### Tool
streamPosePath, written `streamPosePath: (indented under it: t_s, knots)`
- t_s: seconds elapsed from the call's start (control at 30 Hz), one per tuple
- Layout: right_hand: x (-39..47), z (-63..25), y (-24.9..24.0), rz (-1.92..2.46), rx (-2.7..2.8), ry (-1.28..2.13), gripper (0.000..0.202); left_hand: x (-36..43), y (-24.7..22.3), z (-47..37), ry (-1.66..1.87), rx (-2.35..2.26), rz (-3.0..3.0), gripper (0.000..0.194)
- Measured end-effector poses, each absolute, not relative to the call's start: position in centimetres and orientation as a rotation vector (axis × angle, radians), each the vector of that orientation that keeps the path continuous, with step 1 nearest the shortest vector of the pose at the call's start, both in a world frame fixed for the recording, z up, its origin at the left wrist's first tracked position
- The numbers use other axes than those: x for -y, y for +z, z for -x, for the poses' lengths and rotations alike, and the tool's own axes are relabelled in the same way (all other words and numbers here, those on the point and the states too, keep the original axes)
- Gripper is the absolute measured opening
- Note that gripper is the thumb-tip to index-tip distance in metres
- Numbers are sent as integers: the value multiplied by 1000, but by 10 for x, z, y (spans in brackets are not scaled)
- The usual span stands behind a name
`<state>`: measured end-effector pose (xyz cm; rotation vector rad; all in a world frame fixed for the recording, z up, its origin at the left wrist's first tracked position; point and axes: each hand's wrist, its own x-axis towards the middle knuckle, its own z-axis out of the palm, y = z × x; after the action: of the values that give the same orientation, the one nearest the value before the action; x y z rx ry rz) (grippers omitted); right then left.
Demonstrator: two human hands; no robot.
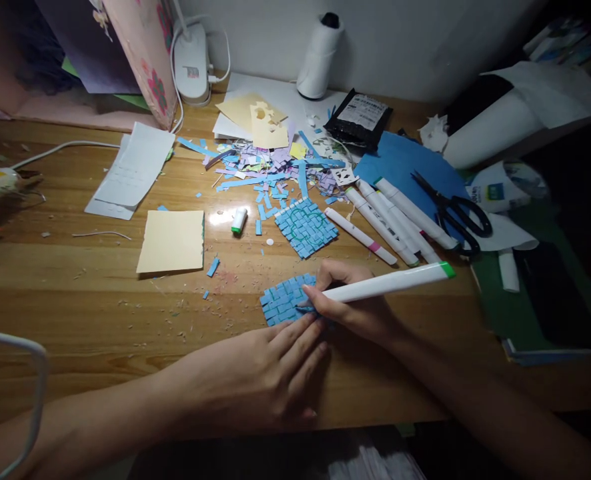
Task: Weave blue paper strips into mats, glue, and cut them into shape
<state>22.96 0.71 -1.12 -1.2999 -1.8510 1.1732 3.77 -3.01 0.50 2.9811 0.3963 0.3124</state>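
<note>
My right hand [350, 300] grips a white marker [385, 284] with a green end. Its tip meets a small woven mat of blue paper strips [283, 297], where faint green lines show. Fingers of my left hand [270, 367] lie stretched out along the mat's near edge, holding it against the table. Both hands cover part of that mat. Just beyond it lies a second woven blue mat [308, 227], with a rounded green outline drawn on it. A white marker cap with a green end [239, 221] rests on the wood to the left.
Black scissors [455, 207] lie on blue paper at the right, beside several white markers [383, 220]. Paper scraps [275, 163] are heaped at the back. A cream paper square [171, 241] lies left. A white cable lamp base [191, 63] and thread cone [320, 57] stand by the wall.
</note>
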Motion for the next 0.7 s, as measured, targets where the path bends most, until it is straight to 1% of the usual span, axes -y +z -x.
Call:
streamPosePath:
  t_s: [0.3, 0.7]
  knots:
    - [-4, -228, -9, 1380, 1880, 1197, 23, 26, 1, -35, 305, -421, -2923, 47]
    - [-3, -226, -11, 1386, 1816, 1165, 23, 23, -4, -36, 316, -420, -2866, 42]
